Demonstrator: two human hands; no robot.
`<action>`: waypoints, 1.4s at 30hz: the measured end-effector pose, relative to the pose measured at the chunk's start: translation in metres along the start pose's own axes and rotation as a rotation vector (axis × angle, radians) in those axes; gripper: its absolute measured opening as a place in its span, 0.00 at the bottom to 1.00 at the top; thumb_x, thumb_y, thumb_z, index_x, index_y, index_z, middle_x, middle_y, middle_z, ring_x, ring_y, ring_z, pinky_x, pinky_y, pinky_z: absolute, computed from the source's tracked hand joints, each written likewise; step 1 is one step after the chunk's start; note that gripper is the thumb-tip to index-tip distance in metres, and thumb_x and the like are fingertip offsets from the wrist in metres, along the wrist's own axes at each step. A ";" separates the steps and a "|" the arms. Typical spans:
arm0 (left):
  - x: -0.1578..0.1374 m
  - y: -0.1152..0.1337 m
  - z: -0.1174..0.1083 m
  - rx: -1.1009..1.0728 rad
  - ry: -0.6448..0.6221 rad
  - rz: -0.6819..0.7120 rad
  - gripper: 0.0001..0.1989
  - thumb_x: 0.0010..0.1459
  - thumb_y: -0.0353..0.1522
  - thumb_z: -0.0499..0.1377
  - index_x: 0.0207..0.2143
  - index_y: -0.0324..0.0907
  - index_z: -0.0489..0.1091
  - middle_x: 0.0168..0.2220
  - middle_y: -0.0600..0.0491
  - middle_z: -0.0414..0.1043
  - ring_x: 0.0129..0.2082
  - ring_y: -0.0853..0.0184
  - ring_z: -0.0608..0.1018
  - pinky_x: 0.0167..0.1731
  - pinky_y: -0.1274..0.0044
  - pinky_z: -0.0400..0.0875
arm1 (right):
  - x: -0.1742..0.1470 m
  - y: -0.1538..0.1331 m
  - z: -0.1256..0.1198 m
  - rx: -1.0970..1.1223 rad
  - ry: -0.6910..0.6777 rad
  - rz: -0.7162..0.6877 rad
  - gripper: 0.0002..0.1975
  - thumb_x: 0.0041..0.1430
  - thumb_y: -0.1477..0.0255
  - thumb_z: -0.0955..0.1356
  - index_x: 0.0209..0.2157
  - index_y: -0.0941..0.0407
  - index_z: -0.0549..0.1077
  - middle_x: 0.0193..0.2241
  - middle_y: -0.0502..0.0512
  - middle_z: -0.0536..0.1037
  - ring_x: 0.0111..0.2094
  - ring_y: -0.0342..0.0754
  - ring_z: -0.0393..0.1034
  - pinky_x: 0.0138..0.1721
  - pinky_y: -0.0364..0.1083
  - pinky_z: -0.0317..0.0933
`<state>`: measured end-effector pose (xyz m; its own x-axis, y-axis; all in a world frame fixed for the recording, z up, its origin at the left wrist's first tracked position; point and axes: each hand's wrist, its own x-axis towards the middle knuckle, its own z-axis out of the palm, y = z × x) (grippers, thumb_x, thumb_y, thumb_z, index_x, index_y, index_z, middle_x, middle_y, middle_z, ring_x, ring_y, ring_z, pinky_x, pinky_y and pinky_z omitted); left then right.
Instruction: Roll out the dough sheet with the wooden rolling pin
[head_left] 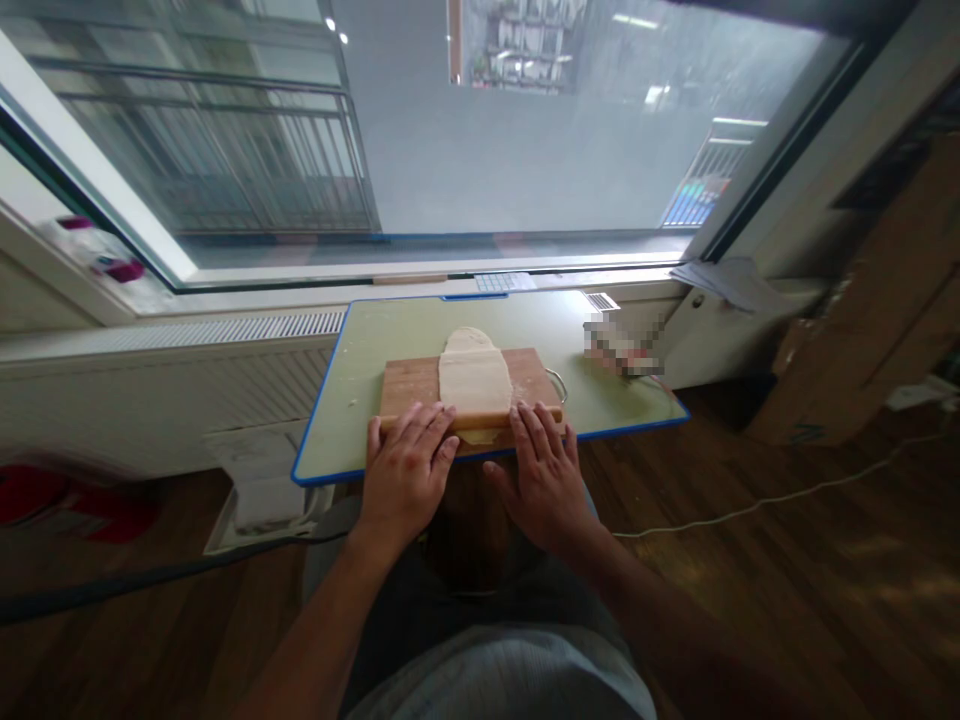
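Note:
A wooden rolling pin (482, 420) lies crosswise over a long, flattened sheet of dough (474, 375) near the front edge of a wooden cutting board (411, 380). My left hand (409, 465) is on the pin's left end, fingers bent over the top and the thumb pointing inward. On the right end rests my right hand (544, 470), its fingers over the pin and its thumb held out toward me. The dough reaches past the board's far edge, and a small part shows on my side of the pin. Flour dusts the board's right side.
The board sits on a pale green, blue-edged table (360, 370) before a large window. A metal handle (556, 385) sticks out at the board's right. A pixelated object (622, 345) lies on the table's right. A cardboard box (855, 330) stands right; a cable (750, 505) crosses the floor.

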<state>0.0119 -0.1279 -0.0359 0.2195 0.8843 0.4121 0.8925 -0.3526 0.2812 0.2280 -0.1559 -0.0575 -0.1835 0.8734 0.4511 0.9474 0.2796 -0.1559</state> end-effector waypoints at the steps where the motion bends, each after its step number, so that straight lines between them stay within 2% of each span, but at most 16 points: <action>1: -0.001 0.000 0.001 -0.009 0.010 0.001 0.24 0.77 0.43 0.49 0.69 0.52 0.70 0.70 0.50 0.72 0.73 0.52 0.69 0.75 0.46 0.46 | -0.002 0.000 -0.001 0.008 0.003 0.002 0.37 0.77 0.54 0.62 0.76 0.61 0.58 0.75 0.68 0.62 0.78 0.64 0.48 0.75 0.69 0.39; 5: 0.003 0.002 0.002 -0.054 0.030 -0.019 0.21 0.77 0.42 0.51 0.65 0.52 0.73 0.69 0.49 0.74 0.73 0.52 0.69 0.75 0.47 0.46 | 0.009 0.002 -0.008 0.073 -0.010 0.051 0.31 0.77 0.53 0.63 0.71 0.56 0.65 0.73 0.65 0.67 0.76 0.63 0.53 0.75 0.70 0.38; 9: 0.023 0.003 0.003 -0.094 0.044 -0.018 0.17 0.76 0.40 0.51 0.53 0.49 0.78 0.66 0.49 0.76 0.70 0.53 0.72 0.73 0.48 0.55 | 0.051 0.010 -0.010 0.102 -0.010 0.137 0.24 0.77 0.53 0.63 0.62 0.54 0.75 0.70 0.62 0.71 0.75 0.63 0.55 0.75 0.70 0.41; 11: 0.037 0.002 0.003 -0.090 0.060 0.010 0.16 0.75 0.38 0.52 0.46 0.46 0.80 0.64 0.47 0.77 0.67 0.54 0.74 0.71 0.53 0.61 | 0.073 0.014 -0.008 0.084 -0.037 0.162 0.26 0.78 0.54 0.62 0.65 0.54 0.73 0.72 0.62 0.70 0.76 0.63 0.54 0.75 0.69 0.42; 13: 0.052 0.000 0.003 -0.079 0.073 0.018 0.13 0.72 0.36 0.54 0.44 0.44 0.80 0.63 0.45 0.78 0.65 0.55 0.75 0.69 0.58 0.66 | 0.090 0.018 -0.005 0.062 -0.098 0.174 0.28 0.78 0.55 0.60 0.69 0.54 0.70 0.73 0.61 0.68 0.76 0.63 0.53 0.75 0.71 0.41; 15: 0.068 -0.002 0.002 -0.049 0.067 -0.018 0.13 0.70 0.36 0.56 0.48 0.45 0.79 0.63 0.46 0.77 0.64 0.55 0.75 0.69 0.61 0.66 | 0.101 0.020 -0.001 0.035 -0.154 0.176 0.30 0.79 0.55 0.59 0.72 0.55 0.67 0.74 0.60 0.67 0.77 0.64 0.52 0.75 0.72 0.41; 17: 0.082 -0.004 0.001 0.028 0.030 -0.089 0.16 0.68 0.37 0.57 0.54 0.46 0.78 0.64 0.46 0.76 0.65 0.53 0.74 0.70 0.59 0.64 | 0.106 0.022 0.002 0.009 -0.194 0.186 0.31 0.79 0.54 0.57 0.73 0.55 0.65 0.74 0.60 0.66 0.77 0.64 0.51 0.75 0.73 0.41; 19: 0.094 -0.008 0.000 0.117 -0.037 -0.184 0.20 0.68 0.39 0.56 0.58 0.47 0.77 0.67 0.45 0.74 0.66 0.49 0.73 0.68 0.54 0.65 | 0.111 0.024 0.003 -0.012 -0.235 0.206 0.33 0.78 0.54 0.57 0.75 0.55 0.63 0.75 0.59 0.64 0.78 0.64 0.50 0.75 0.73 0.41; 22: 0.104 -0.014 0.001 0.165 -0.173 -0.233 0.25 0.71 0.44 0.52 0.65 0.50 0.73 0.72 0.44 0.68 0.70 0.47 0.69 0.68 0.49 0.63 | 0.117 0.025 0.003 -0.028 -0.303 0.217 0.34 0.78 0.55 0.57 0.76 0.56 0.60 0.76 0.60 0.62 0.78 0.64 0.49 0.75 0.73 0.42; 25: 0.104 -0.016 0.002 0.148 -0.297 -0.243 0.29 0.73 0.45 0.46 0.71 0.53 0.66 0.76 0.46 0.61 0.75 0.48 0.62 0.71 0.44 0.56 | 0.118 0.025 0.002 -0.029 -0.332 0.211 0.34 0.77 0.55 0.56 0.77 0.56 0.60 0.76 0.60 0.61 0.78 0.63 0.48 0.75 0.71 0.42; 28: 0.097 -0.015 0.001 0.147 -0.340 -0.263 0.31 0.73 0.45 0.44 0.74 0.52 0.64 0.78 0.46 0.56 0.77 0.47 0.60 0.73 0.43 0.53 | 0.111 0.022 0.001 -0.032 -0.300 0.208 0.34 0.77 0.55 0.56 0.76 0.57 0.61 0.76 0.60 0.63 0.78 0.63 0.50 0.75 0.70 0.43; 33: 0.083 -0.009 0.001 0.174 -0.287 -0.246 0.31 0.74 0.44 0.44 0.74 0.50 0.65 0.78 0.46 0.57 0.76 0.47 0.61 0.72 0.44 0.55 | 0.093 0.016 -0.002 -0.053 -0.203 0.187 0.33 0.78 0.55 0.56 0.74 0.58 0.66 0.73 0.60 0.68 0.76 0.64 0.53 0.74 0.68 0.43; 38: 0.069 -0.003 0.000 0.204 -0.156 -0.189 0.28 0.74 0.42 0.47 0.69 0.51 0.71 0.75 0.46 0.63 0.74 0.48 0.66 0.71 0.46 0.58 | 0.081 0.011 -0.009 -0.053 -0.168 0.157 0.31 0.80 0.56 0.56 0.72 0.57 0.69 0.72 0.60 0.69 0.75 0.65 0.54 0.74 0.67 0.44; 42: 0.056 0.001 -0.004 0.187 -0.103 -0.173 0.26 0.74 0.42 0.46 0.67 0.52 0.74 0.74 0.47 0.66 0.73 0.50 0.67 0.71 0.47 0.59 | 0.071 0.009 -0.012 -0.048 -0.142 0.138 0.30 0.80 0.56 0.56 0.71 0.57 0.70 0.72 0.59 0.70 0.75 0.64 0.55 0.74 0.67 0.43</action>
<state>0.0236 -0.0795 -0.0091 0.0880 0.9563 0.2790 0.9753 -0.1396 0.1710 0.2265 -0.0958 -0.0163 -0.0827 0.9507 0.2990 0.9770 0.1365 -0.1640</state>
